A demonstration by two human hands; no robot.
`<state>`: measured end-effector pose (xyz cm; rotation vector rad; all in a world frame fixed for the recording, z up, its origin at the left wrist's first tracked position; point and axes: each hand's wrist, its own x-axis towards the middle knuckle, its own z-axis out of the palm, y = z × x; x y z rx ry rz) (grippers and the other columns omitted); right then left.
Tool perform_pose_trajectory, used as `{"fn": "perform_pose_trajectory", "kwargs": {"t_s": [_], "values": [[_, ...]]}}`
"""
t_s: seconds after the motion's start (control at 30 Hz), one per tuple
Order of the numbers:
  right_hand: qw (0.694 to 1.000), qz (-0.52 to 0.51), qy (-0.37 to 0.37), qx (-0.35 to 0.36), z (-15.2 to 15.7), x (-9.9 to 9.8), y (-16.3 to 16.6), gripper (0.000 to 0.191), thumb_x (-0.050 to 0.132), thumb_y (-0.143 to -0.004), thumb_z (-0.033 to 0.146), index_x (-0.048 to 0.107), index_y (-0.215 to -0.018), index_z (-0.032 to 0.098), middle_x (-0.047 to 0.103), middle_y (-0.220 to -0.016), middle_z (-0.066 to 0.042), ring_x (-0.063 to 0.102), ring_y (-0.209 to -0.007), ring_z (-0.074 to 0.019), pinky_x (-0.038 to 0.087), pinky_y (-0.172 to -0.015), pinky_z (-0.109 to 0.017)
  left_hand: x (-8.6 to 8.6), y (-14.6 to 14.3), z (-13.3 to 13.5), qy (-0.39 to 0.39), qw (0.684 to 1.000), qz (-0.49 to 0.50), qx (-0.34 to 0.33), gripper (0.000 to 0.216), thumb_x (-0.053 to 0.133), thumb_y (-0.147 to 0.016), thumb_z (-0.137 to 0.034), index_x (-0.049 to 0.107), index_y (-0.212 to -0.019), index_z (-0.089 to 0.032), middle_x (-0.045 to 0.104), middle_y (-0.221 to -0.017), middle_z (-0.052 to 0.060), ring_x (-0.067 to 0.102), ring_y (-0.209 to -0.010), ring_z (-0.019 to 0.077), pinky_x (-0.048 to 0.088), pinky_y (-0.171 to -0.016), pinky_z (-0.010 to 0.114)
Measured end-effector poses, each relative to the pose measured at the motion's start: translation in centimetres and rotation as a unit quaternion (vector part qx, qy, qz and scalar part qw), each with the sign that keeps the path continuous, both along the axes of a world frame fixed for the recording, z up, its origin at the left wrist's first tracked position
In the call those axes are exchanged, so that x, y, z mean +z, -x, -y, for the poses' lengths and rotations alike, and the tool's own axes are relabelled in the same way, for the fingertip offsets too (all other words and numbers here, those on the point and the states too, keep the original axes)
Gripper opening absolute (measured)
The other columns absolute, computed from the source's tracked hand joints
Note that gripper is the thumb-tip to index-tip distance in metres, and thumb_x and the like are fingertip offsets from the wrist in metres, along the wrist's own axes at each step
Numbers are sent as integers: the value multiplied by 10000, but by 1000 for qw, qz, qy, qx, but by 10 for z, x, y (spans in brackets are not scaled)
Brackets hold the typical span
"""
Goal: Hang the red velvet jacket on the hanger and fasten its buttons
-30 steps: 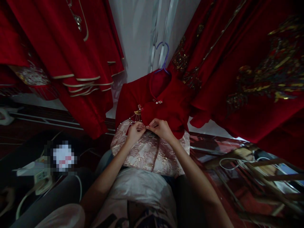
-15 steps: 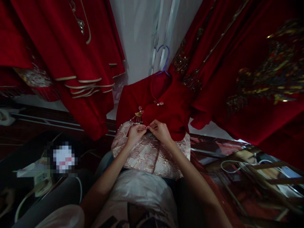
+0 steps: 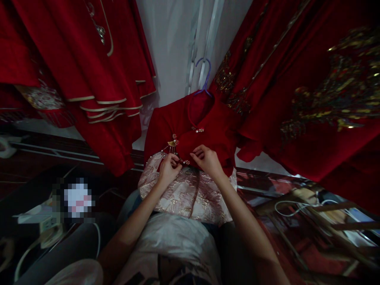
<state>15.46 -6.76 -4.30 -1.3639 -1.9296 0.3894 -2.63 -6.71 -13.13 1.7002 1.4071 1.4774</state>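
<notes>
A red garment (image 3: 175, 114) with a pale brocade lower part (image 3: 178, 194) lies in front of me on a purple hanger (image 3: 207, 77). At its waist edge sits a small beaded fastening (image 3: 186, 162), between my two hands and touched by neither. My left hand (image 3: 170, 169) rests at the waist with fingers curved and thumb apart. Just right of the fastening, my right hand (image 3: 208, 160) hovers over the red cloth, thumb and fingertips slightly parted. A gold fan-shaped ornament with beads (image 3: 173, 142) hangs above my left hand. Another beaded fastening (image 3: 198, 130) is at the collar.
Red garments with pale piping (image 3: 103, 87) hang at the left, and sequinned red ones (image 3: 335, 95) at the right. A power strip (image 3: 52, 233) with cables lies lower left. A wooden frame (image 3: 285, 237) with a white cable stands lower right.
My hands were together, fingertips meeting at the beaded fastening. They have let go and moved apart, the right one up and to the right, leaving the fastening in sight.
</notes>
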Motion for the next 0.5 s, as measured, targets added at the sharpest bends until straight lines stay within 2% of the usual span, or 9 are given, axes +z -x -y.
{"fn": "perform_pose_trajectory", "kwargs": {"t_s": [0.1,0.2,0.27,0.37,0.5], "values": [[1000,-7,14,-5,6,18,-9,197,594,-846,403,621,-843,208,695,-746,-17,627,-611,-123,446,-566,-213,6,2,3,-30,997,-63,15,188,639,-671,-125,573,-830,-200,606,-791,-4,544,-705,136,442,-683,264],[998,31,52,7,9,21,-10,174,595,-846,380,645,-839,213,690,-711,-13,623,-605,-126,428,-563,-215,9,2,5,-44,994,-102,-16,156,657,-715,-164,613,-858,-206,623,-861,19,556,-785,164,443,-740,291],[995,76,69,13,10,15,-7,139,633,-820,338,658,-886,217,691,-735,-12,631,-648,-134,427,-588,-220,9,1,6,-50,992,-117,-26,164,653,-747,-178,627,-906,-209,624,-899,31,562,-838,179,445,-778,307],[990,129,62,6,7,1,0,209,683,-776,298,654,-967,216,691,-828,-33,641,-764,-158,436,-636,-230,10,-1,7,-60,988,-141,-22,134,654,-774,-196,637,-906,-216,617,-901,37,558,-882,196,439,-812,324],[989,128,78,11,0,-19,5,160,661,-783,216,654,-943,200,696,-844,-39,645,-771,-150,453,-649,-220,11,-3,5,-68,986,-148,-30,78,679,-776,-248,645,-840,-218,619,-876,36,560,-889,203,435,-814,327]]}}
